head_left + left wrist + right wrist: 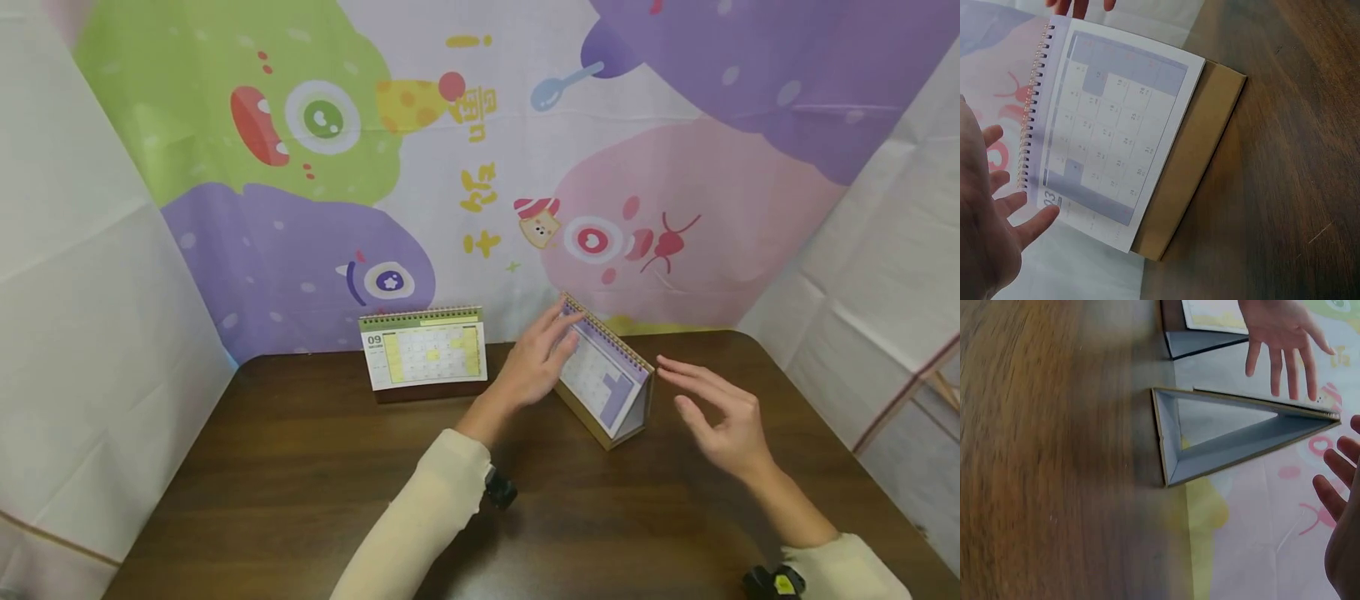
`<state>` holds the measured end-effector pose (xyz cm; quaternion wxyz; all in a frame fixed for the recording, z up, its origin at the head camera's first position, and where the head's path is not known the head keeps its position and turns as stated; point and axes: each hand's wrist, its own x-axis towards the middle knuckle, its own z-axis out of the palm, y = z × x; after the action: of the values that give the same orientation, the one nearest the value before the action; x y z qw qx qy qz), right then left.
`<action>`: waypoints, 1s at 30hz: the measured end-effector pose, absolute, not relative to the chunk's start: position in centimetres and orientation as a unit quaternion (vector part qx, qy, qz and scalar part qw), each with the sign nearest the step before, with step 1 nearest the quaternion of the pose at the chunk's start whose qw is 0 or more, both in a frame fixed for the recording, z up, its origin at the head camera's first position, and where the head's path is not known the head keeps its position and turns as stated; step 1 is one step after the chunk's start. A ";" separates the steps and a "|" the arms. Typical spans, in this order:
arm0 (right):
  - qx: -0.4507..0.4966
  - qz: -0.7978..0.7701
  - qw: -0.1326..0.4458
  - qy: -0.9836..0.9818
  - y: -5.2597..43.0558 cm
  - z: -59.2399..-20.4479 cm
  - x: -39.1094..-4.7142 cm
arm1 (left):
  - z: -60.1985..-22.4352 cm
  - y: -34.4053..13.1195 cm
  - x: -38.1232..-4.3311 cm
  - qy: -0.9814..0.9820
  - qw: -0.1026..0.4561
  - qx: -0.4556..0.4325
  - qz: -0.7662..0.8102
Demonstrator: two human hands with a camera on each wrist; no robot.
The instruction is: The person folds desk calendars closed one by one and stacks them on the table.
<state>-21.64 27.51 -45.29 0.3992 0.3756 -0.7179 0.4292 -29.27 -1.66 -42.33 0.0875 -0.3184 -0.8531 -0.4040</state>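
A cream left sleeve (423, 512) is ending beside a small black device (501, 489), a matching right sleeve (843, 564) beside a second black device (759, 582) bearing a yellow mark (784, 583).

The left hand (536, 357) and right hand (726, 423) stand apart, palms turned inward, fingers loosely extended.

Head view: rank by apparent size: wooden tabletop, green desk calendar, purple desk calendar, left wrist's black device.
1. Wooden tabletop
2. Green desk calendar and purple desk calendar: too alike to rank
3. Black device
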 end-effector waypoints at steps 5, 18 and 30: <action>0.365 0.440 0.379 -0.728 28.4 -46.0 -22.2 | -42.4 -1.4 -29.1 -0.862 0.077 -0.326 -0.381; 0.352 0.461 0.341 -0.740 29.0 -46.8 -23.0 | -42.2 -0.8 -29.1 -0.876 0.063 -0.335 -0.341; 0.348 0.477 0.339 -0.732 28.8 -47.1 -23.3 | -42.4 -0.6 -29.3 -0.880 0.051 -0.328 -0.340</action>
<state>-23.31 28.79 -47.13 0.3395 0.3476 -0.7324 0.4770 -29.35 -0.56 -42.45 0.0506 -0.3282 -0.8800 -0.3395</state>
